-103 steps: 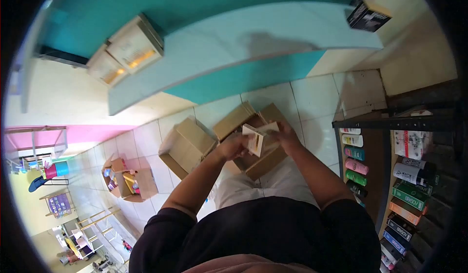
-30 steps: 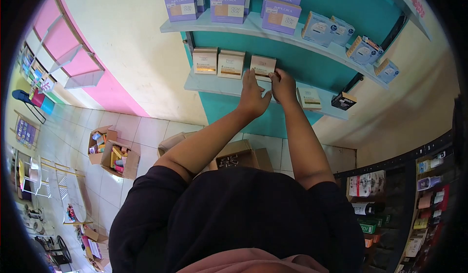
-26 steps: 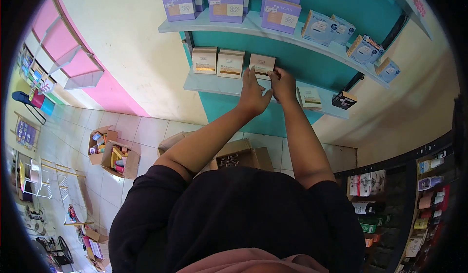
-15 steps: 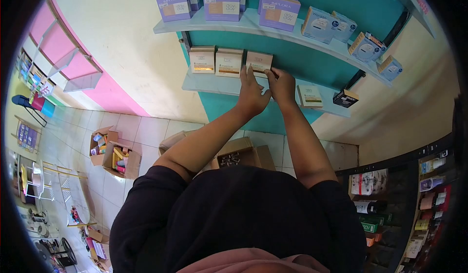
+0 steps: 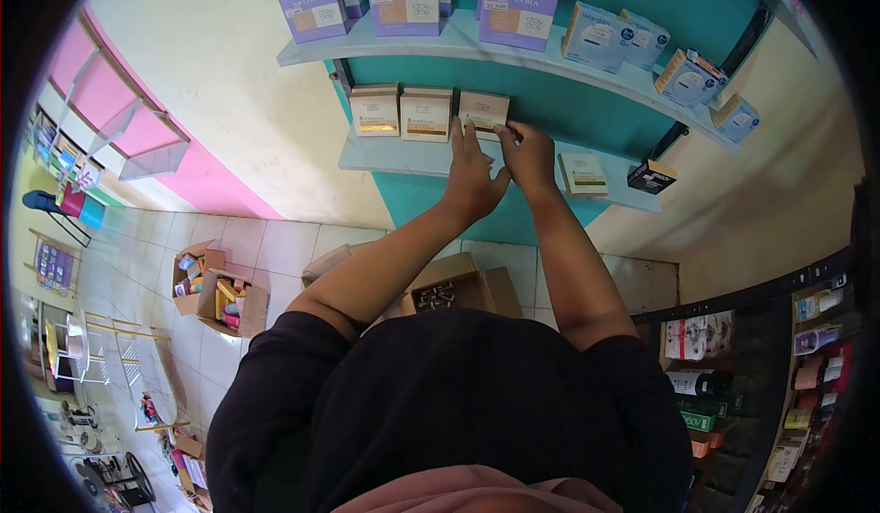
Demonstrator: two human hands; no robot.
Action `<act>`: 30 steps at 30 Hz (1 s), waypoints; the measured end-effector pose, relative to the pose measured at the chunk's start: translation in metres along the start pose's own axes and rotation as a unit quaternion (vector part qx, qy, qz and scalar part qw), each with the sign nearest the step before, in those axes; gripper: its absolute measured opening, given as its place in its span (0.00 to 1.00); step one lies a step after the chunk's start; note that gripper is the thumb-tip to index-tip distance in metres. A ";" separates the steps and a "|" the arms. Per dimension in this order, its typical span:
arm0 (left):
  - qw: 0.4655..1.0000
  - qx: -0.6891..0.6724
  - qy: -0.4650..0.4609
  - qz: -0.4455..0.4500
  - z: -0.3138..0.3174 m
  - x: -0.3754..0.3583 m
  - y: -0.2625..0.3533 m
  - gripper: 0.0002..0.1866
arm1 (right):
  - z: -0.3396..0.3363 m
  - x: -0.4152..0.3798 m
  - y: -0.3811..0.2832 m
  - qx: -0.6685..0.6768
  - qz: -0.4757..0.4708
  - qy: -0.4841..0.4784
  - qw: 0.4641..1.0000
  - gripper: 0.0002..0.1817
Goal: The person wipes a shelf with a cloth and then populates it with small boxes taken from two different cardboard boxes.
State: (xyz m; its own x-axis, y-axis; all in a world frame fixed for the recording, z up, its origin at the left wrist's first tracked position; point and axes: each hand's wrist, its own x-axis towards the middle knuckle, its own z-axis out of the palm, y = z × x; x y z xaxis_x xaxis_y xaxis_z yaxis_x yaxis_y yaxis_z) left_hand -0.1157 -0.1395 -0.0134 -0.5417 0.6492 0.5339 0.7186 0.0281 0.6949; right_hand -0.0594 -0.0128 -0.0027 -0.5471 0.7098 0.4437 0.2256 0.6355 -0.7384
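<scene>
A cream box point(image 5: 484, 110) stands on the lower pale shelf point(image 5: 394, 157) against the teal wall, third in a row with two like boxes point(image 5: 401, 112) to its left. My left hand point(image 5: 473, 176) rests flat against its lower left edge, fingers straight. My right hand point(image 5: 525, 154) pinches its lower right corner. Both arms reach up from my dark shirt.
The upper shelf point(image 5: 550, 58) carries purple boxes point(image 5: 404, 4) and pale blue boxes point(image 5: 598, 38). A small cream box point(image 5: 582, 174) and a black box point(image 5: 651, 177) sit further right on the lower shelf. Open cardboard cartons point(image 5: 454, 285) lie on the tiled floor. A dark rack point(image 5: 770, 366) of bottles stands at right.
Earlier both hands held a box low over the floor cartons. In the last second the hands have stayed on the third cream box on the shelf, nudging it slightly left.
</scene>
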 end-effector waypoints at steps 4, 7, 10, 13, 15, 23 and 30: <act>0.998 -0.005 0.021 0.056 0.002 -0.006 -0.004 0.51 | -0.001 0.001 -0.002 -0.020 0.006 0.005 1.000 0.20; 0.994 -0.041 0.035 0.090 0.001 -0.011 -0.006 0.45 | -0.006 -0.006 -0.004 0.007 0.002 0.025 1.000 0.19; 0.992 -0.059 0.036 0.109 -0.002 -0.012 -0.008 0.38 | -0.032 -0.022 -0.010 0.010 -0.045 0.091 0.995 0.19; 0.988 -0.045 0.020 0.143 -0.005 -0.015 -0.004 0.32 | -0.080 -0.043 0.002 -0.174 -0.118 0.188 0.959 0.23; 0.992 -0.058 -0.042 0.106 -0.006 -0.017 0.009 0.27 | -0.095 -0.059 0.008 -0.266 -0.077 0.190 0.942 0.27; 0.991 -0.043 -0.103 0.067 0.039 -0.010 0.023 0.30 | -0.115 -0.062 0.023 -0.289 0.112 0.036 0.950 0.49; 0.925 -0.292 -0.198 -0.145 0.059 0.000 0.038 0.37 | -0.105 -0.075 0.021 -0.279 -0.034 0.134 0.950 0.50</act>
State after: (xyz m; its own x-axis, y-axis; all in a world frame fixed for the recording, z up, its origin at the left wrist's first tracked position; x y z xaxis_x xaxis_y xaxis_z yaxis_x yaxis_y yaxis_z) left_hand -0.0625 -0.0939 -0.0152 -0.3902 0.9090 0.1468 0.1485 -0.0952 0.9843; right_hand 0.0711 -0.0204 0.0019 -0.3675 0.6653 0.6498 0.6300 0.6921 -0.3523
